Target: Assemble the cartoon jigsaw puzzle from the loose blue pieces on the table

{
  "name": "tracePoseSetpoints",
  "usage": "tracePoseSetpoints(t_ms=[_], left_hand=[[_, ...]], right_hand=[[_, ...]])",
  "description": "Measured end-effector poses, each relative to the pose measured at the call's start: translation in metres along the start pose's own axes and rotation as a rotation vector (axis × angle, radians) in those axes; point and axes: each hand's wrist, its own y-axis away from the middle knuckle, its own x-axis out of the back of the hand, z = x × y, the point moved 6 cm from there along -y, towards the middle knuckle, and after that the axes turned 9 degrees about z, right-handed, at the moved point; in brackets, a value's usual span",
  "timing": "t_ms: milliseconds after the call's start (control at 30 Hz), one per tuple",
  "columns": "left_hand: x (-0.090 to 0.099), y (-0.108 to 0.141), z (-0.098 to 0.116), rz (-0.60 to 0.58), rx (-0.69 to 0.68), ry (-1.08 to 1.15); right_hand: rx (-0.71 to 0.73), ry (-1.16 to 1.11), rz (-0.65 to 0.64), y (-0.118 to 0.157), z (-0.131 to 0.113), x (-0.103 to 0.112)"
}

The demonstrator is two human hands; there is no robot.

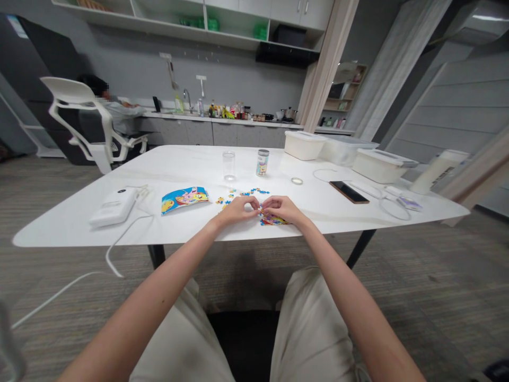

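My left hand (239,210) and my right hand (284,208) meet at the near edge of the table, thumbs and fingers pinched together over a small jigsaw piece (261,211) that is mostly covered. Under my right hand lies a partly joined, colourful jigsaw puzzle (273,222). Loose blue and yellow puzzle pieces (259,191) are scattered just beyond my hands, with more to the left. A curved picture sheet (185,200) with cartoon figures on blue rests left of my left hand.
On the white table (191,159) stand a clear jar (229,165), a cartoon-printed can (262,163) and a round lid (296,181). A phone (349,192), cables and lidded boxes (304,145) are at right. A white device (114,207) lies left. Another person (121,112) sits behind a chair (81,103).
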Motion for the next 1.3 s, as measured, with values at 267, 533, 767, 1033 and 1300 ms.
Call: tracePoseSetpoints(t_ms=[267,533,767,1033,1300], left_hand=[[0.000,-0.001,-0.007,-0.064,0.092,0.113],[-0.002,-0.001,-0.010,-0.061,0.125,0.088],[-0.004,-0.001,-0.011,-0.089,0.112,0.078],[-0.005,-0.001,-0.010,-0.082,0.110,0.066],[-0.006,-0.001,-0.009,-0.102,0.120,0.081]], right_hand=[[0.055,0.045,-0.025,0.002,-0.006,-0.001],[0.103,0.113,-0.034,0.000,-0.005,-0.001],[0.151,0.254,-0.029,-0.001,-0.005,0.000],[0.178,0.315,-0.044,0.001,-0.010,-0.002],[0.149,0.300,-0.052,0.001,-0.010,-0.003]])
